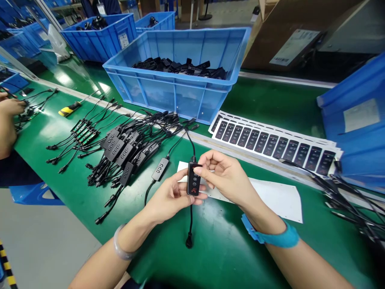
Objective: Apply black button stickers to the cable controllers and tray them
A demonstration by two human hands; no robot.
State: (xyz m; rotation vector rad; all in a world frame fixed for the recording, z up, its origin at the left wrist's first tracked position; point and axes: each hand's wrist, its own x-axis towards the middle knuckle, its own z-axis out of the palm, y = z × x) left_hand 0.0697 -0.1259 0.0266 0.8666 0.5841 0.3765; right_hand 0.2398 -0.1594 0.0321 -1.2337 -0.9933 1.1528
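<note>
Upright in my left hand (176,192) is a small black inline controller (193,188), with a cable out of each end. Fingers and thumb of that hand wrap its sides and lower end. A glossy black label (195,180) with round button symbols and a red mark lies over the controller's face. My right hand (221,174) pinches the label's upper edge between thumb and index finger, at the top of the controller. Beneath both hands lies a white backing sheet (270,196). A single controller without a label (160,169) rests left of my hands.
Left of it is a pile of black controllers with cables (120,150), beside green circuit boards (84,132) and a screwdriver (69,109). Label sheets (270,144) lie right, a blue bin (168,90) stands behind, and black cables (355,204) lie far right. Another person's hand (10,106) shows far left.
</note>
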